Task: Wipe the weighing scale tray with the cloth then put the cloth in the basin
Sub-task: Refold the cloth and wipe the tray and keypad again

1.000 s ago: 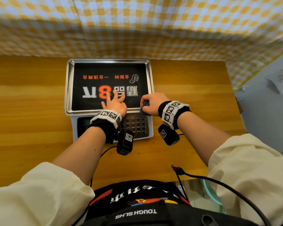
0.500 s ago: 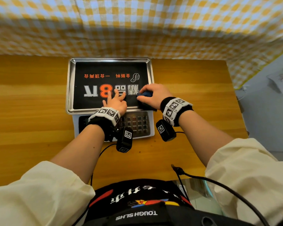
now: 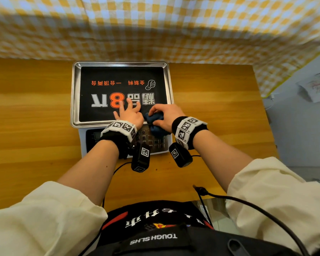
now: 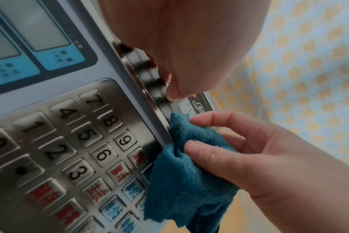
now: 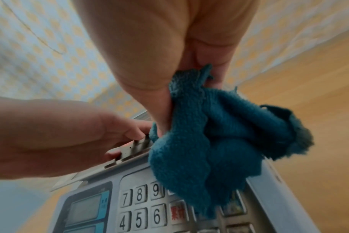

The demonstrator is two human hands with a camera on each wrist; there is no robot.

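The scale's steel tray (image 3: 74,93) carries a black printed sheet with orange and white characters. My left hand (image 3: 129,112) lies flat on the tray's near edge with fingers spread. My right hand (image 3: 164,115) grips a bunched dark teal cloth (image 3: 155,124) at the tray's near right corner. In the left wrist view the cloth (image 4: 189,173) hangs from thumb and fingers against the tray rim (image 4: 149,100), over the keypad. The right wrist view shows the cloth (image 5: 209,141) dangling above the number keys. No basin is in view.
The scale's keypad (image 3: 151,141) and display (image 4: 30,31) face me below the tray. A wooden table (image 3: 30,108) lies on both sides of the scale. A yellow checked cloth (image 3: 155,24) hangs behind it. Black cables (image 3: 248,202) trail near my body.
My right hand has drawn the cloth back and left along the tray's near edge, lifting it so it hangs over the keypad. The left hand has stayed in place on the tray.
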